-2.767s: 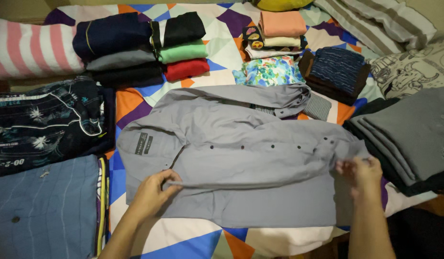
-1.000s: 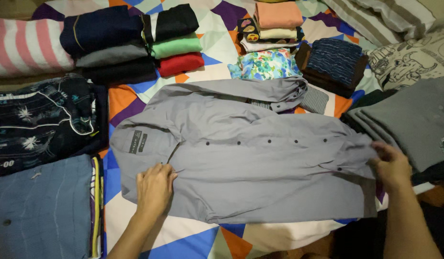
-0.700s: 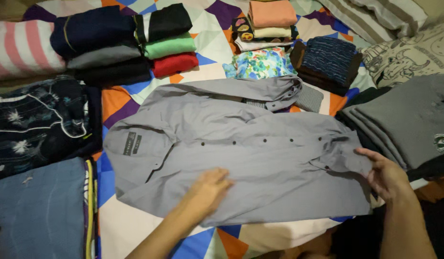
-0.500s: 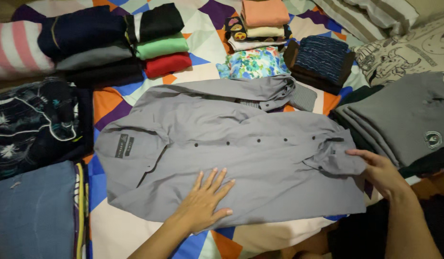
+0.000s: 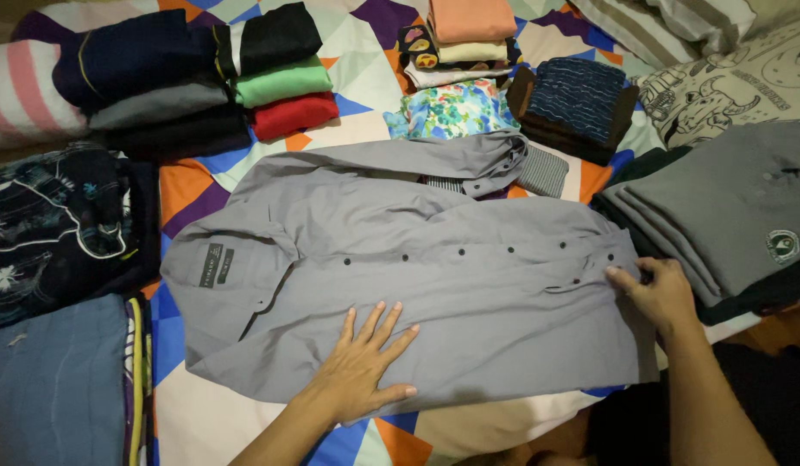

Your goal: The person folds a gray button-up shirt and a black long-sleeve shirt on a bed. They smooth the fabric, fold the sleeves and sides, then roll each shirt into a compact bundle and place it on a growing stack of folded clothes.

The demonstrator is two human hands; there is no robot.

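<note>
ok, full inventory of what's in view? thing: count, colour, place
shirt: 1, grey, buttoned, laid flat mid-bed
bedsheet: 1, multicolour triangles, under everything
folded stack: black, green and red pieces, top left of centre
dark stack: navy, grey, black, far top left
striped pillow: 1, pink and white, top left edge
patterned shorts: 1, dark, left
blue garment: 1, bottom left
small stack: peach on top, top centre
floral piece: 1, blue-green, above shirt
navy stack: on brown, top right
grey stack: right
left hand: flat on shirt
right hand: pinching the shirt's right end
</note>
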